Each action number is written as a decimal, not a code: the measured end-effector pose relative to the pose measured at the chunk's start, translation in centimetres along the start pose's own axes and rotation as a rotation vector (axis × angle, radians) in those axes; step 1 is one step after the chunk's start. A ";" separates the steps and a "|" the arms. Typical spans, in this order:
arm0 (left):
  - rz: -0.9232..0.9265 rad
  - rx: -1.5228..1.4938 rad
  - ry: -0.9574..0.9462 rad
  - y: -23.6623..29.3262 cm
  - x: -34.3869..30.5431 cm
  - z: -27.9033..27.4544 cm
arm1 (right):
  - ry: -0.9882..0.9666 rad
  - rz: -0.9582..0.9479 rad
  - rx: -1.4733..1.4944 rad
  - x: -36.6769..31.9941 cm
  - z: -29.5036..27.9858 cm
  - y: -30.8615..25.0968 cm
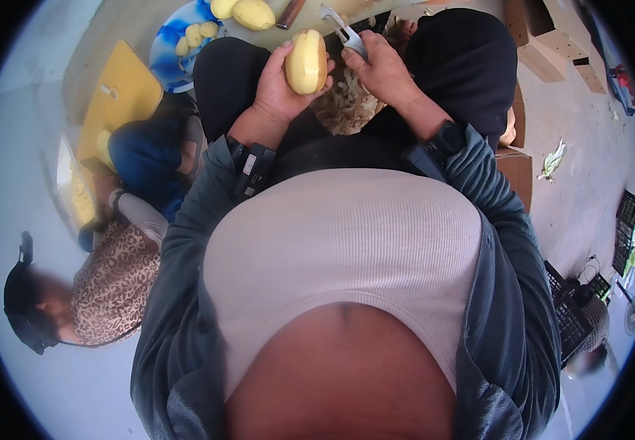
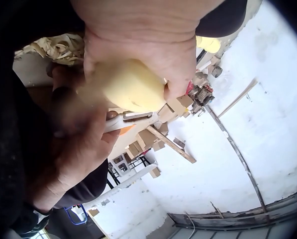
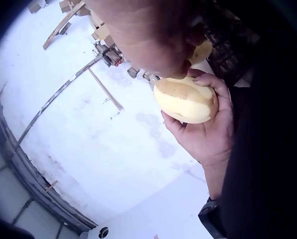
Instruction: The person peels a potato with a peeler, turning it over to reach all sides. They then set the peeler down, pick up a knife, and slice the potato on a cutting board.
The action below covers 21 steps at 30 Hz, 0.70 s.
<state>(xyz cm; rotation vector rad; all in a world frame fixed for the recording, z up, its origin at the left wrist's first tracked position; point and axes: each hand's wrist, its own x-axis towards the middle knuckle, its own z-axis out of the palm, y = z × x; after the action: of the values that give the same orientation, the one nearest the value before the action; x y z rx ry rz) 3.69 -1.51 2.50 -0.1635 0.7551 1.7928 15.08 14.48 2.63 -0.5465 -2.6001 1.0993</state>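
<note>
My left hand [image 1: 279, 89] grips a large potato [image 1: 306, 61], its fingers and thumb curled round the sides. Most of the potato is peeled pale yellow, while a strip of brown skin [image 3: 180, 90] still shows in the right wrist view. A peeler [image 1: 347, 34] with a light handle is held in my right hand [image 1: 385, 73], its head just to the right of the potato. In the left wrist view, the peeler's metal blade [image 2: 137, 116] lies close under the potato. A heap of peelings [image 1: 348, 106] sits between my knees, below both hands.
A blue and white basin [image 1: 162, 62] with peeled potatoes stands at the upper left. More peeled potatoes [image 1: 254, 14] and a brown handle [image 1: 290, 13] lie ahead. Another person [image 1: 112, 271] sits at the left by a yellow board [image 1: 121, 95]. Cardboard boxes [image 1: 545, 44] are at the right.
</note>
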 end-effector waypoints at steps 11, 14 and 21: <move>-0.050 0.036 -0.071 0.1 -0.4 0.2 | -0.041 -0.092 0.086 -0.1 -0.8 -1.8; -0.053 0.043 -0.064 0.1 -0.5 0.3 | -0.060 -0.095 0.062 -0.1 -0.9 -1.9; -0.113 -0.013 -0.071 0.0 -0.6 -0.2 | -0.159 -0.074 0.081 -0.4 -0.5 -1.7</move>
<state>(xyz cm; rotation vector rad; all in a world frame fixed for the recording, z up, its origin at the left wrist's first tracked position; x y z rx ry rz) 3.86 -2.09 2.60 -0.1476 0.6712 1.6880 15.23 13.51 4.13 -0.3552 -2.6705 1.2648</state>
